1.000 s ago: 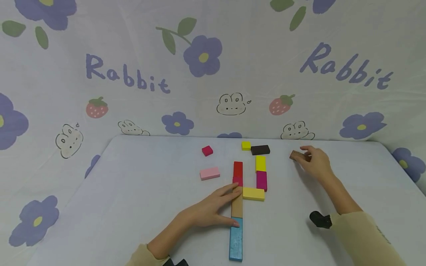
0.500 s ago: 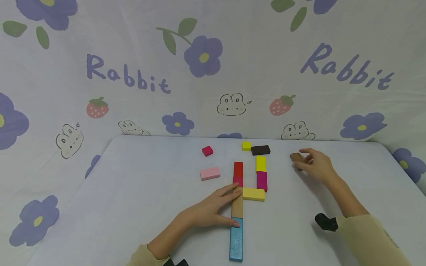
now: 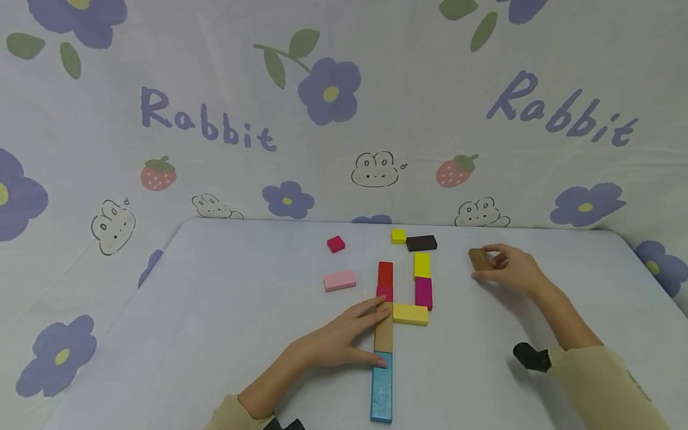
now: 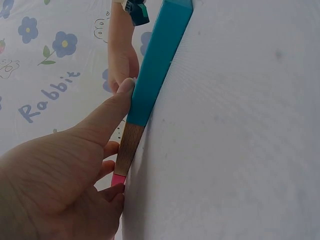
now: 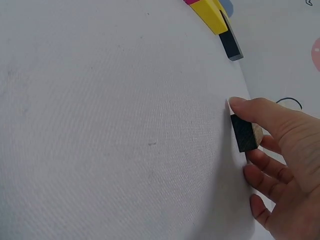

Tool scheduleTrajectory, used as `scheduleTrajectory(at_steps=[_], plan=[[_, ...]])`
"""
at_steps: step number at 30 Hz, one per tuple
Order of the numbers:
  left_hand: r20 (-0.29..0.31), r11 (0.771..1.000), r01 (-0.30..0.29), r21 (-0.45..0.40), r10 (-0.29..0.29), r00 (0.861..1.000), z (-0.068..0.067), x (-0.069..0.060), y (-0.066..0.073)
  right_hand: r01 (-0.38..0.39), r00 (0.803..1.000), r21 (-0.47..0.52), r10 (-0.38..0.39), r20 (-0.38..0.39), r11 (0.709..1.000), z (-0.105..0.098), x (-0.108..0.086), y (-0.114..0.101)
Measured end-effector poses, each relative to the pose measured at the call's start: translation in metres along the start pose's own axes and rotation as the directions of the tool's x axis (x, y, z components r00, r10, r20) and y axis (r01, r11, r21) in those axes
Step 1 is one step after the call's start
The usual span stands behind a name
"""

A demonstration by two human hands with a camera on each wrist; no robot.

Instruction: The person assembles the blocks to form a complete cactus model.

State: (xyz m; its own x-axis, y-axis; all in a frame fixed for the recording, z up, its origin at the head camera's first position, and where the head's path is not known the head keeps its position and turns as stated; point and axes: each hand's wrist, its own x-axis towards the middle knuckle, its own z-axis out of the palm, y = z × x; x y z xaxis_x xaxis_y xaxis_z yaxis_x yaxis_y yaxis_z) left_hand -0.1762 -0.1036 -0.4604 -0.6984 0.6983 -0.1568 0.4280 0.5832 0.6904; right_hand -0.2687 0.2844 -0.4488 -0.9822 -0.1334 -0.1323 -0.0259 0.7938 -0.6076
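Note:
My left hand [image 3: 341,337] rests on the column of blocks, thumb on the blue block [image 3: 381,394], fingertips by the tan block [image 3: 384,335] and the small pinkish-red block [image 3: 384,293]. The left wrist view shows the thumb stretched along the blue block [image 4: 157,65]. At the far right, my right hand [image 3: 510,269] pinches a brown wooden block [image 3: 480,260] between thumb and fingers. One dark face of that wooden block [image 5: 243,134] shows in the right wrist view, where the right hand [image 5: 290,155] covers part of it.
A red block [image 3: 385,273] tops the column. To its right lie a pale yellow block [image 3: 410,314], a magenta block [image 3: 423,292], a yellow block [image 3: 421,265], a black block [image 3: 421,243] and a small yellow block [image 3: 398,236]. Leftward lie a pink block [image 3: 340,280] and a crimson block [image 3: 335,243].
My right hand has shifted slightly right and nearer, and the brown wooden block has turned in its fingers, showing a broader face. The left hand and the other blocks stay put.

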Motion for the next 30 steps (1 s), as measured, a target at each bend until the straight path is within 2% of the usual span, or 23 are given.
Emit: scheduleTrajectory(at_steps=[7, 17, 30], plan=[[-0.002, 1.000, 0.000, -0.003, 0.000, 1.000, 0.000, 0.000, 0.000, 0.002, 1.000, -0.009, -0.003, -0.017, 1.000, 0.002, 0.003, -0.004], [-0.004, 1.000, -0.003, -0.004, 0.003, 1.000, 0.002, 0.001, -0.003, -0.005, 0.999, -0.006, 0.005, -0.034, 1.000, 0.006, 0.008, -0.027], [-0.004, 1.000, -0.011, 0.000, 0.011, 1.000, 0.002, 0.000, -0.003, 0.050, 0.997, -0.014, -0.051, -0.051, 0.999, 0.015, 0.020, -0.051]])
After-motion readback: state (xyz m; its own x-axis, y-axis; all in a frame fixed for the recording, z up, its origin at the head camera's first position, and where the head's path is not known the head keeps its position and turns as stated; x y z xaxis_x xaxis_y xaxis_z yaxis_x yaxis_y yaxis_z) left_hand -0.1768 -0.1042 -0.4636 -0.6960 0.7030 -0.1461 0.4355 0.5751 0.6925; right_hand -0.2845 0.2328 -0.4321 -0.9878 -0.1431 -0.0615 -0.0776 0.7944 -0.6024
